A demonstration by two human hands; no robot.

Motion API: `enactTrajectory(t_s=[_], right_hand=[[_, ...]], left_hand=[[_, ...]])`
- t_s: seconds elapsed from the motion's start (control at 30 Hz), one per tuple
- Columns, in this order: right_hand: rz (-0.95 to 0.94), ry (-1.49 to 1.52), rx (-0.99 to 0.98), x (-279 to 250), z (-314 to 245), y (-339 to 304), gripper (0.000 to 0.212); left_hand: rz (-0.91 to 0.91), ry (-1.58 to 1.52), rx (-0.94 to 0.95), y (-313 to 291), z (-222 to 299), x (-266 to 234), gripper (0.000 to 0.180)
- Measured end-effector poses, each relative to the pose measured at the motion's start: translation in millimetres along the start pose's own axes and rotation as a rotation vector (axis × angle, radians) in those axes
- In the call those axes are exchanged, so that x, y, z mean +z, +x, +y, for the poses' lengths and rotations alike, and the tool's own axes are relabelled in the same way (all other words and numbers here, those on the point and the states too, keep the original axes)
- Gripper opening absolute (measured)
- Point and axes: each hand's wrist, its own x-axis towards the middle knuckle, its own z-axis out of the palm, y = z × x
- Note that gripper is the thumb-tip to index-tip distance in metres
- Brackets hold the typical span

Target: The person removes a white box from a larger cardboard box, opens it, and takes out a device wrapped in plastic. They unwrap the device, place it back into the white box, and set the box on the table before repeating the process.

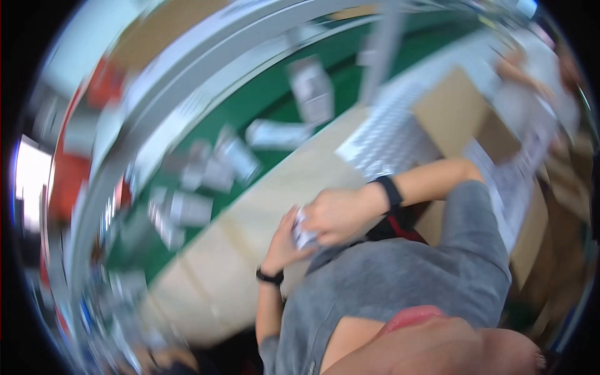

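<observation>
2 hands (337, 215) on pale item (302, 229), bare tabletop (219, 256) to far edge

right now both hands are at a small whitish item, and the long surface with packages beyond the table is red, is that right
Only the colour is wrong: in the head view, the long surface with packages beyond the table is green, not red. The left hand and right hand are indeed at a small whitish item.
</observation>
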Motion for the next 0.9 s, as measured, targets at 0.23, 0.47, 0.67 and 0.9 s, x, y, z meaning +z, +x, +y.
enactTrajectory(t_s=[0.23,0.47,0.67,0.9], right_hand=[[0.012,-0.127,0.264,12,-37,-20,0.032],[0.131,-0.306,0.343,36,-41,-16,0.045],[0.079,-0.344,0.43,40,-30,-20,0.048],[-0.062,-0.194,0.396,26,-31,-20,0.041]], left_hand=[[-0.2,-0.089,-0.041,8,4,1,0.077],[-0.149,-0.251,0.042,7,-21,5,0.077],[-0.004,-0.223,0.028,7,-23,9,0.082],[-0.16,-0.205,-0.005,-6,-24,-4,0.088]])
